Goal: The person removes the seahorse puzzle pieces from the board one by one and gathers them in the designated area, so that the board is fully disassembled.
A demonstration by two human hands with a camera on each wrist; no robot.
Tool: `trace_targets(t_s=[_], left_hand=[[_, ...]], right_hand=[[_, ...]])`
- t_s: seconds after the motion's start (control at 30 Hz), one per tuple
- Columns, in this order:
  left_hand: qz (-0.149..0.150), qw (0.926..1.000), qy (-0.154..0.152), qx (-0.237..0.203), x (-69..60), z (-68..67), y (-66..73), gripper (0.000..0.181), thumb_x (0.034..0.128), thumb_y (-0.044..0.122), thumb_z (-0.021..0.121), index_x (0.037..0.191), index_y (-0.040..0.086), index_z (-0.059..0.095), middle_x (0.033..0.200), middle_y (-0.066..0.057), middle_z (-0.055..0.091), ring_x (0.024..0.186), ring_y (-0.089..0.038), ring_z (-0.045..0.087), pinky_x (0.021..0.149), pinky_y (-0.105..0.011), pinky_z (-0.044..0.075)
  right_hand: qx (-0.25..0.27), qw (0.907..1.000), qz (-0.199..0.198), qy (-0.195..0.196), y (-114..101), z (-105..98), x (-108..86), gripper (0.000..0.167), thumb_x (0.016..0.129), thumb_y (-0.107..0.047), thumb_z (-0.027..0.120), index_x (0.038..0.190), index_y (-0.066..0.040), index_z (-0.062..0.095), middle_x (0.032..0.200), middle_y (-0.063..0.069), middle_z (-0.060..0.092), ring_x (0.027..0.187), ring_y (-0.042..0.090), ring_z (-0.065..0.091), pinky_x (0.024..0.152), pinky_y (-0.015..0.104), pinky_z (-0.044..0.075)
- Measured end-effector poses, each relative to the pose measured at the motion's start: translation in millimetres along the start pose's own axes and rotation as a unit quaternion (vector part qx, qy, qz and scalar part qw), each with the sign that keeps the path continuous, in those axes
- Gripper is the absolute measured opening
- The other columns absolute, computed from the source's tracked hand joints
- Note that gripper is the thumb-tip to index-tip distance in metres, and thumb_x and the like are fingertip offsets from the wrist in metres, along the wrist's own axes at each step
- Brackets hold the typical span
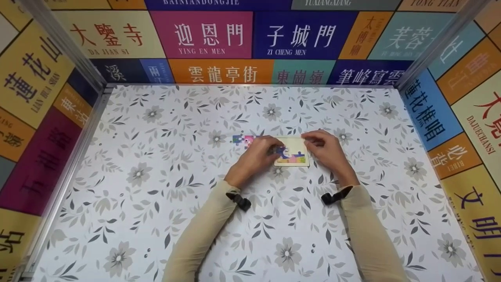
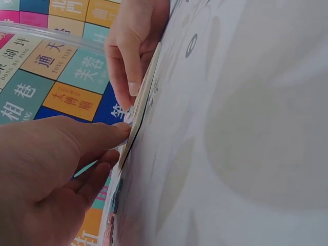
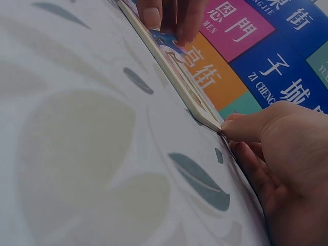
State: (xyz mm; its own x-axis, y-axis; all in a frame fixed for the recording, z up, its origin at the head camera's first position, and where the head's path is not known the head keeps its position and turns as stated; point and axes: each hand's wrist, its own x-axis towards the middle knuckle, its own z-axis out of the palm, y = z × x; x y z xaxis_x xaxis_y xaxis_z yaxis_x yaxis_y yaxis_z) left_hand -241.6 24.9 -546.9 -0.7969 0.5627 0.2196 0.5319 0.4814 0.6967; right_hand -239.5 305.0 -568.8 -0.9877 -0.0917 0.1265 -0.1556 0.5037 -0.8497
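Observation:
A small jigsaw puzzle board [image 1: 291,141] with a pale frame lies flat on the table, colourful pieces filling its lower part and its upper part bare. My left hand [image 1: 257,156] is over the board's left side, its thumb and fingers pinching a blue puzzle piece [image 1: 280,150] there; the fingers partly hide it. At the opposite side, my right hand [image 1: 325,145] holds the board's right edge, thumb against a corner in the right wrist view. Loose puzzle pieces [image 1: 237,139] lie left of the board, partly covered by the left hand.
A white tablecloth [image 1: 188,219] with grey flowers and leaves covers the table. Panels with colourful Chinese lettering [image 1: 203,35] stand along the back and both sides, joined by metal corner posts. Dark straps with small cameras sit on both wrists.

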Motion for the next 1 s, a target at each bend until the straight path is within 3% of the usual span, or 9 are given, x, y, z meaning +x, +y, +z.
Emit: trace_targets(t_s=[0.23, 0.47, 0.63, 1.0], left_hand=[[-0.021, 0.9997, -0.007, -0.012, -0.8, -0.3, 1.4, 0.029, 0.0958, 0.004, 0.077, 0.124, 0.002, 0.079, 0.122, -0.012, 0.080, 0.109, -0.024, 0.075, 0.099, -0.035, 0.060], [-0.004, 0.9996, -0.025, 0.013, 1.2, 0.6, 4.1, 0.028, 0.0980, 0.002, 0.074, 0.125, 0.001, 0.079, 0.127, -0.016, 0.078, 0.124, -0.030, 0.072, 0.113, -0.040, 0.054], [0.002, 0.9990, -0.036, 0.027, 2.0, 1.3, 5.7, 0.029, 0.0997, 0.003, 0.072, 0.128, 0.000, 0.078, 0.129, -0.017, 0.076, 0.127, -0.033, 0.069, 0.116, -0.042, 0.051], [0.006, 0.9999, -0.013, 0.009, -1.3, -4.1, 0.0, 0.029, 0.0998, 0.005, 0.073, 0.128, 0.004, 0.078, 0.130, -0.012, 0.077, 0.124, -0.028, 0.070, 0.111, -0.040, 0.054]], right_hand=[[-0.009, 0.9999, 0.009, -0.001, -1.8, 0.0, 0.2, 0.025, 0.102, -0.017, 0.076, 0.126, -0.014, 0.081, 0.122, 0.010, 0.074, 0.105, 0.020, 0.068, 0.088, 0.013, 0.051], [0.005, 1.0000, -0.002, 0.000, 0.4, 0.3, 0.6, 0.025, 0.102, -0.012, 0.075, 0.126, -0.008, 0.080, 0.122, 0.018, 0.073, 0.105, 0.027, 0.068, 0.088, 0.012, 0.051], [0.003, 0.9999, -0.013, 0.003, 1.4, -1.3, 0.2, 0.023, 0.101, -0.013, 0.077, 0.123, -0.011, 0.082, 0.118, 0.014, 0.074, 0.100, 0.015, 0.068, 0.088, 0.012, 0.052], [0.000, 0.9999, -0.011, 0.000, 0.4, -1.5, 0.7, 0.022, 0.101, -0.013, 0.077, 0.122, -0.012, 0.082, 0.115, 0.011, 0.074, 0.098, 0.010, 0.068, 0.087, 0.013, 0.054]])
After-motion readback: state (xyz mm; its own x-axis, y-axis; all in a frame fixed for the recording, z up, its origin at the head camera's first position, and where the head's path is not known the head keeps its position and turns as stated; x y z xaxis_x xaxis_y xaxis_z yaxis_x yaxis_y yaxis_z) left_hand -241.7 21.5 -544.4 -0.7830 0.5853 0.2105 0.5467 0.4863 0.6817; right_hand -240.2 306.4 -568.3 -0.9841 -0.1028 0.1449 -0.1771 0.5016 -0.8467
